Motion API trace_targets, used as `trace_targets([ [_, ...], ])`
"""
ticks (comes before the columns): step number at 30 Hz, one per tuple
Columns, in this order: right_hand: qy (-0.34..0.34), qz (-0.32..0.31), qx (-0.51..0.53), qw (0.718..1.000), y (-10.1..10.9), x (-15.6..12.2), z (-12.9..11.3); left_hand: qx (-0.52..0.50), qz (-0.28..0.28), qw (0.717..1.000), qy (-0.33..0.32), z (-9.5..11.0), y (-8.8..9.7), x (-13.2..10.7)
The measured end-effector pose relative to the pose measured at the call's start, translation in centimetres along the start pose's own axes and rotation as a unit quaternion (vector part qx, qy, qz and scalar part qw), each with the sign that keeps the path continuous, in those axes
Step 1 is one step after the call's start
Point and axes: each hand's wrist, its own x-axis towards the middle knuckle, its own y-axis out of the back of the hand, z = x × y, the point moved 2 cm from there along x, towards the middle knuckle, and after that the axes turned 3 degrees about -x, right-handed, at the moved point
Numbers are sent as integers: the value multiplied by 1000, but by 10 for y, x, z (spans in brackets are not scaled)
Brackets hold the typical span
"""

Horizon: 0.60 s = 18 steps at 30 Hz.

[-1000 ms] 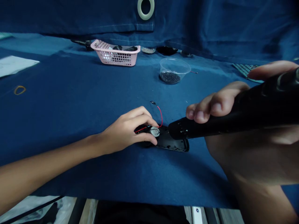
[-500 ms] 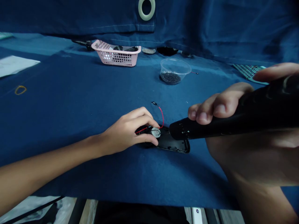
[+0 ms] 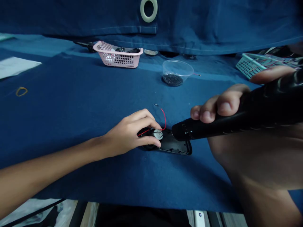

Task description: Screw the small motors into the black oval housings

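Note:
My left hand (image 3: 132, 134) rests at the middle of the blue-covered table, its thumb and fingers closed around a black plastic housing (image 3: 175, 145) that lies flat. Between the fingertips shows a small round silvery part (image 3: 157, 134), perhaps a motor, seated in the housing. A red wire (image 3: 164, 118) curves up from it to a dark tip on the cloth. My right hand (image 3: 227, 105) is wrapped around a thick black electric screwdriver (image 3: 213, 126), held nearly level with its nose over the housing. The bit and whatever it touches are too dark to make out.
A clear plastic bowl (image 3: 177, 67) of small dark screws stands beyond my hands. Farther back are a pink basket (image 3: 120, 60) with dark parts and a teal basket (image 3: 251, 66) with wires. A yellow rubber band (image 3: 21, 91), white paper (image 3: 17, 66) and a hanging blue curtain (image 3: 94, 19) surround the area.
The curtain's right side has lifted, showing more of the teal basket and its wires. The screwdriver has shifted very slightly; my left hand and the housing stay in place.

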Motion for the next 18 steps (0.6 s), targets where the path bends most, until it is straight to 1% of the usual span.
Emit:
trace_targets([
  [4, -14, -28, 8, 999, 1, -1, -3, 1, 0, 1000, 3, -1, 0, 0],
  [9, 4, -35, 11, 999, 4, 1, -1, 0, 0, 1000, 1, -2, 0, -1],
  [12, 10, -41, -6, 999, 3, 0, -1, -1, -3, 1000, -2, -2, -1, -1],
  [15, 31, -50, -22, 998, 2, -2, 0, -2, -3, 1000, -1, -2, -1, -1],
  [18, 31, -53, -21, 998, 2, -4, 0, -3, -2, 1000, -2, -2, -1, 0],
])
